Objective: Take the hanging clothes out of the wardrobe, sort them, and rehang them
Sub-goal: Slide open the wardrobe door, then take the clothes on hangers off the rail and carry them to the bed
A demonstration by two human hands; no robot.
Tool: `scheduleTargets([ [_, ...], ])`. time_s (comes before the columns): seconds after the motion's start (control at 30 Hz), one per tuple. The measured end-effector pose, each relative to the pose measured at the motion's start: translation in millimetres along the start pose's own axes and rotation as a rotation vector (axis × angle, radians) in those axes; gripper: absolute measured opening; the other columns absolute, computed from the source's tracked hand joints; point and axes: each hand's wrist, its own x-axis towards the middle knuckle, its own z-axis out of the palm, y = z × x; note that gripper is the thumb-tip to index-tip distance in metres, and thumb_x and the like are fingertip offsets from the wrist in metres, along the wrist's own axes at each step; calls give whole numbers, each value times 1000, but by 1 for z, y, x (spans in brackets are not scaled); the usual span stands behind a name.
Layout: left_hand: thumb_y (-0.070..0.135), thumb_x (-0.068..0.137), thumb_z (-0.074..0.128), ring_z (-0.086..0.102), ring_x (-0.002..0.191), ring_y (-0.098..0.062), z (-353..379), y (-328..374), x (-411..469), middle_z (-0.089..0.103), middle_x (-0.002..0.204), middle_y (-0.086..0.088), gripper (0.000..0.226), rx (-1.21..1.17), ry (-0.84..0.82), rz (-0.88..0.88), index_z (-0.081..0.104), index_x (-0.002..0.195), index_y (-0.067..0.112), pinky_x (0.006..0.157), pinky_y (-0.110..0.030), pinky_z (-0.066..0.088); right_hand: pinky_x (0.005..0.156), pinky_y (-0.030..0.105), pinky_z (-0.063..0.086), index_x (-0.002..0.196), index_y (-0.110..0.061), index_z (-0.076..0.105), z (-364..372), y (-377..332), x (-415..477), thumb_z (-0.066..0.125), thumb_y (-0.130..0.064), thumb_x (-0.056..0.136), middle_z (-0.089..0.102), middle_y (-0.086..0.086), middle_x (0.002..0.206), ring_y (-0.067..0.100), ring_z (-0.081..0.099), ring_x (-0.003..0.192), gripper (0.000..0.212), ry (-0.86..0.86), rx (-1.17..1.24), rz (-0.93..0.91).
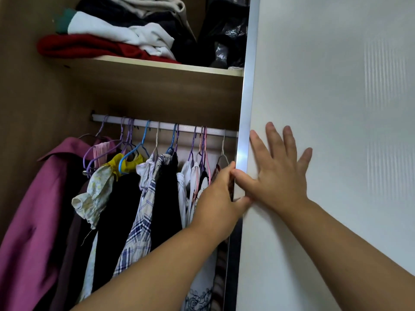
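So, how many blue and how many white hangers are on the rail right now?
Blue hangers: 2
White hangers: 2
Total: 4
Purple hangers bunch too closely to count.

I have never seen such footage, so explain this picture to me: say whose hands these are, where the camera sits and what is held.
There is no machine: a person works with bare hands, and the one camera sits on their head, looking forward and down. The right hand lies flat on the white wardrobe door. The left hand has its grip on the door's metal edge. Inside, clothes hang from a rail; folded clothes lie on the shelf above. No garment is held yet.
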Motion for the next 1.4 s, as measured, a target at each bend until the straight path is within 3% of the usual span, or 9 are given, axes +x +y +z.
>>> scheduleTargets([
  [0.2, 33, 80, 70, 54, 120, -11, 25, 7, 1, 56, 133, 9, 77, 44, 3, 1, 28, 145, 33, 98, -33, 46, 107, 67, 4, 148, -38, 10, -5, 24, -5, 13, -81, 74, 0, -4, 159, 24, -9, 146, 86, -6, -25, -3],
  [0.33, 33, 80, 69, 52, 121, -9, 40, 13, 2, 56, 133, 8, 77, 89, 14, 23, 27, 144, 33, 98, -23, 42, 107, 68, 6, 148, -37, 12, -8, 40, -8, 16, -79, 74, 2, -4, 159, 24, -7, 146, 86, -12, -22, -1],
  [0.5, 33, 81, 69, 52, 123, -14, 59, 20, 5, 55, 135, 5, 79, 92, -11, 10, 24, 145, 33, 100, -31, 43, 107, 67, 7, 148, -35, 17, -13, 58, -12, 17, -78, 73, 6, -2, 159, 24, -4, 146, 87, -11, 0, 4],
  [0.8, 32, 85, 61, 56, 115, -18, 76, 25, 4, 60, 128, -1, 76, 153, 23, -10, 17, 146, 40, 93, -26, 44, 104, 68, 16, 148, -29, 26, -15, 75, -23, 23, -73, 77, 15, 5, 158, 30, 7, 146, 83, -42, -40, -47],
  [0.93, 37, 84, 61, 57, 113, -19, 72, 25, 4, 61, 126, -1, 78, 181, -6, -31, 13, 146, 42, 89, -25, 43, 108, 65, 9, 149, -34, 14, -16, 75, -23, 16, -74, 78, 3, 0, 160, 24, -5, 146, 82, -71, -46, -36],
  [1.07, 34, 81, 69, 48, 127, -18, 55, 26, 5, 50, 140, 2, 87, 188, -144, -19, 12, 147, 40, 105, -31, 39, 111, 60, 1, 149, -35, 10, -17, 64, -28, 13, -72, 77, -3, -4, 159, 19, -12, 145, 81, -72, 67, 29],
  [1.17, 40, 79, 70, 38, 134, -14, 30, 21, -4, 38, 149, 5, 90, 344, -174, 59, 13, 148, 35, 106, -23, 29, 113, 57, 7, 147, -28, 22, -18, 47, -37, 36, -59, 84, 9, 0, 159, 19, -2, 146, 72, -59, 204, 41],
  [1.27, 43, 77, 69, 29, 137, -7, -2, 8, -23, 28, 152, 10, 96, 422, -92, 99, 5, 149, 35, 108, -19, 23, 111, 55, 19, 136, -25, 47, -15, 30, -47, 65, -36, 81, 24, 13, 154, 30, 16, 144, 59, -16, 279, -45],
  [1.4, 49, 81, 61, 19, 141, -10, -55, -14, -48, 18, 155, 10, 89, 655, -77, 127, 4, 149, 37, 115, -25, 19, 104, 59, 29, 109, -18, 69, -15, 8, -52, 65, -26, 80, 45, 15, 141, 37, 32, 136, 31, 79, 286, -160],
])
